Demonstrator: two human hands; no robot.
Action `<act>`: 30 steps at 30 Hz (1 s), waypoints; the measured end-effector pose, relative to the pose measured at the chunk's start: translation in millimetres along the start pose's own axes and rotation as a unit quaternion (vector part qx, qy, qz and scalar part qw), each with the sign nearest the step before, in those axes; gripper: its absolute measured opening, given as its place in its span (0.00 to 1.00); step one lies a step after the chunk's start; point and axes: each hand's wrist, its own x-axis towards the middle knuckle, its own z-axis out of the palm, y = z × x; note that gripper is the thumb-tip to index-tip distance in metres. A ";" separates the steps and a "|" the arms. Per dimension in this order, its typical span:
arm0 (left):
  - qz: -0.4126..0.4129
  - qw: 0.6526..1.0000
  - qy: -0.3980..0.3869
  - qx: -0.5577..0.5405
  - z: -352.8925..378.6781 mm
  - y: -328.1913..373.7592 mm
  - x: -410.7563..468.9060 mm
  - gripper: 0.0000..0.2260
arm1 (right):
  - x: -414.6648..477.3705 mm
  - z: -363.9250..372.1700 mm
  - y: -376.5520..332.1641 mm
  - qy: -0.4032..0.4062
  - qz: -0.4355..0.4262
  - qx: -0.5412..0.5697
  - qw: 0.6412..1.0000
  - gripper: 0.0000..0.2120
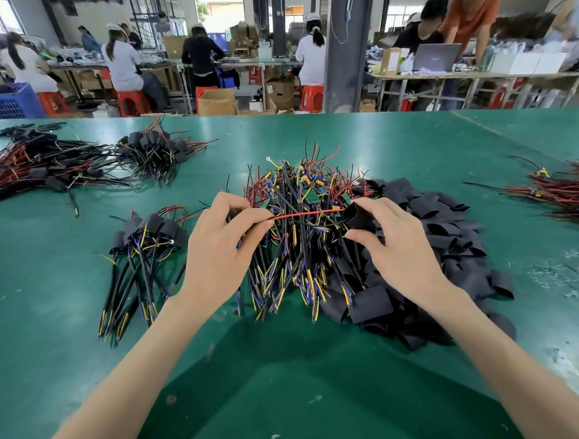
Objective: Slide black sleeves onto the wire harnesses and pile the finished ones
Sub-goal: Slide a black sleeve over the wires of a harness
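My left hand (pixel 223 246) pinches one wire harness, whose red wire (pixel 307 214) stretches rightward to a black sleeve (pixel 357 218). My right hand (pixel 393 246) grips that sleeve, with the wire's end at its opening. Both hands hover over a heap of bare harnesses (pixel 298 220) with green boards and coloured wires at the table's middle. A mound of loose black sleeves (pixel 442 245) lies to the right. A small pile of sleeved harnesses (pixel 144 244) lies left of my left hand.
More sleeved harnesses are heaped at the far left (pixel 47 167) and back left (pixel 156 153). A red-wire bundle (pixel 571 192) lies at the right edge. The green table (pixel 272 371) stretches toward me. Several people work at benches beyond its far edge.
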 end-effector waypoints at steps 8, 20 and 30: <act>0.012 1.000 0.009 -0.016 -0.2 3.1 -1.0 0.09 | 0.3 -0.7 -1.4 -0.006 0.007 -0.005 1.000 0.19; 0.039 0.999 0.020 -0.027 1.3 1.4 -1.8 0.11 | -0.5 0.8 0.1 0.011 0.027 0.030 0.999 0.19; 0.028 1.000 0.003 -0.003 0.5 3.3 -1.8 0.10 | -0.6 -0.5 -0.6 -0.004 -0.053 0.006 0.999 0.18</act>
